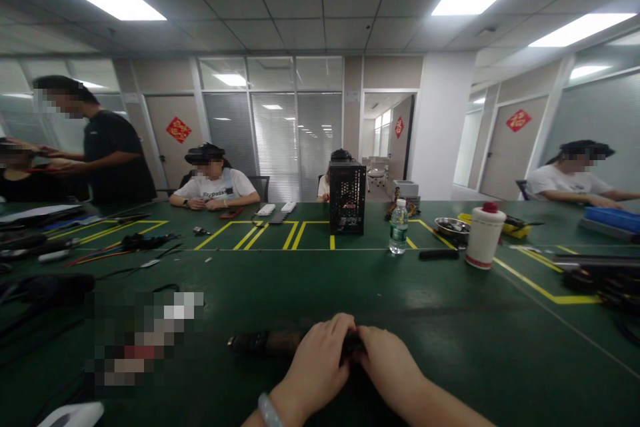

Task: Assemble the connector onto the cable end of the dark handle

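Observation:
My left hand (320, 365), with a pale beaded bracelet on the wrist, and my right hand (389, 361) meet low in the view on the green bench top (440, 300). Both curl around a dark cylindrical object (265, 342), which lies roughly level and runs out to the left of my left hand. Its middle has a brownish sheen, and its right end is hidden by my fingers. I cannot tell exactly what the object is.
Beyond my hands stand a black mesh computer case (347, 199), a water bottle (399, 227) and a white bottle with a red cap (484, 237). Cables lie at the left, beside a pixelated blurred patch (143, 340). Several people sit or stand around the bench.

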### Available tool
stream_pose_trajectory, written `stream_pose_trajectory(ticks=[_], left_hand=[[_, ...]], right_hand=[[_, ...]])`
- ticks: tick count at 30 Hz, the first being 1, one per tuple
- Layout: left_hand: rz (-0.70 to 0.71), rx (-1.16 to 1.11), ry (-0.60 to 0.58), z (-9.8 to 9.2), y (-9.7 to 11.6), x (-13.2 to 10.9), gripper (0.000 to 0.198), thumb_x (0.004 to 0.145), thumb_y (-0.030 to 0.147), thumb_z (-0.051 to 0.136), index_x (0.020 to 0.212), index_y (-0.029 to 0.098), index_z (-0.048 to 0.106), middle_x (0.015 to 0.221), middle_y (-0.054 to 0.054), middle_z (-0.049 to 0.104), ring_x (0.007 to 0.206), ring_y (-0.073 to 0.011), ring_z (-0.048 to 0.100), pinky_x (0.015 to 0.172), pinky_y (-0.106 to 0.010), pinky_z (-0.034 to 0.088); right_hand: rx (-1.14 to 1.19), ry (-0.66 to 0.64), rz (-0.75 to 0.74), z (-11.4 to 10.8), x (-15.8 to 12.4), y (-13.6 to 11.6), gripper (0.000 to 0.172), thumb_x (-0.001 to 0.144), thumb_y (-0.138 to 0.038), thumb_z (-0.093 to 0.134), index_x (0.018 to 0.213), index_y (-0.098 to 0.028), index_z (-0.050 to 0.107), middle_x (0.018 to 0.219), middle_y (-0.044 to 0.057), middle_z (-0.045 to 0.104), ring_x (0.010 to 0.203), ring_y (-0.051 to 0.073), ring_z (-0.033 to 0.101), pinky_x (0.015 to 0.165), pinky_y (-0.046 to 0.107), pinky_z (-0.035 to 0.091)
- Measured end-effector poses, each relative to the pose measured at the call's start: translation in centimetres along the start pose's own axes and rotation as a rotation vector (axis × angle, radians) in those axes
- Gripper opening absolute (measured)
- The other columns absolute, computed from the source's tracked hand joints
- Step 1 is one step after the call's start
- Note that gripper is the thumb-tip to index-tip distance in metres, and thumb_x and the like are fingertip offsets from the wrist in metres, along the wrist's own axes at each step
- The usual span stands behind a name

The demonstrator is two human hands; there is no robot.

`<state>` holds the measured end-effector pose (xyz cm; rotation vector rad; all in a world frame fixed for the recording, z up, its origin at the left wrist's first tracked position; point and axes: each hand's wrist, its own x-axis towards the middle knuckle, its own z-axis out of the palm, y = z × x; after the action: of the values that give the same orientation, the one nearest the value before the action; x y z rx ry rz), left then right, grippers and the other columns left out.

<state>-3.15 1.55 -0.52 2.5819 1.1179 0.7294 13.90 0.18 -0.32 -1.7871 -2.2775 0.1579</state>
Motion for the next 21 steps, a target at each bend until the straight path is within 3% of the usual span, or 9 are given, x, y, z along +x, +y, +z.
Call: stream_pose_trajectory(ticks=[4,8,11,14,18,21], left_hand=[[0.046,0.048,0.001,0.1,-0.2,-0.1,0.06,0.069,0.006,0.051,0.126,0.022,0.046,0.131,-0.006,0.054,0.122,-0.0228,0.049,0.111,-0.039,0.031],[0.109,0.103,0.034,-0.4,0.4,-0.1,0.071,0.063,0.007,0.052,0.132,0.022,0.042,0.137,-0.006,0.051,0.136,-0.0248,0.036,0.121,-0.046,0.011],[0.137,0.125,0.042,-0.9,1.0,0.0,0.077,0.063,0.007,0.052,0.137,0.023,0.038,0.141,-0.005,0.048,0.14,-0.0261,0.03,0.121,-0.05,0.01],[0.16,0.126,0.074,-1.5,1.4,0.0,0.069,0.067,0.006,0.051,0.133,0.023,0.041,0.145,-0.005,0.046,0.142,-0.0273,0.028,0.12,-0.054,0.012],[0.2,0.09,0.079,-2.4,1.7,-0.1,0.061,0.074,0.005,0.051,0.13,0.026,0.046,0.146,-0.003,0.045,0.142,-0.0253,0.029,0.12,-0.054,0.015],[0.229,0.044,0.005,-2.7,1.8,-0.1,0.062,0.075,0.004,0.052,0.132,0.029,0.048,0.145,0.0,0.048,0.139,-0.0226,0.035,0.12,-0.052,0.017]], right_hand=[[-0.117,-0.029,-0.045,0.1,1.1,-0.8,0.03,0.084,0.004,0.051,0.103,-0.007,0.072,0.096,0.018,0.072,0.088,0.031,0.069,0.081,0.037,0.051],[-0.194,0.017,-0.168,0.4,1.0,-0.7,0.044,0.086,0.001,0.049,0.127,-0.008,0.061,0.124,0.022,0.062,0.113,0.036,0.056,0.093,0.045,0.046],[-0.213,0.008,-0.274,0.8,1.0,0.1,0.044,0.089,-0.007,0.052,0.132,-0.011,0.056,0.133,0.019,0.056,0.123,0.036,0.047,0.103,0.048,0.038],[-0.217,-0.028,-0.304,0.8,1.5,1.2,0.037,0.088,-0.01,0.055,0.124,-0.012,0.062,0.121,0.016,0.065,0.118,0.034,0.052,0.101,0.044,0.039],[-0.217,-0.025,-0.189,-0.9,1.0,4.8,0.025,0.089,-0.008,0.049,0.102,-0.017,0.068,0.093,0.013,0.072,0.096,0.03,0.062,0.085,0.037,0.043],[-0.22,0.011,-0.021,-3.3,-2.1,10.7,0.029,0.091,-0.008,0.042,0.098,-0.016,0.069,0.085,0.015,0.071,0.083,0.028,0.065,0.073,0.035,0.043]])
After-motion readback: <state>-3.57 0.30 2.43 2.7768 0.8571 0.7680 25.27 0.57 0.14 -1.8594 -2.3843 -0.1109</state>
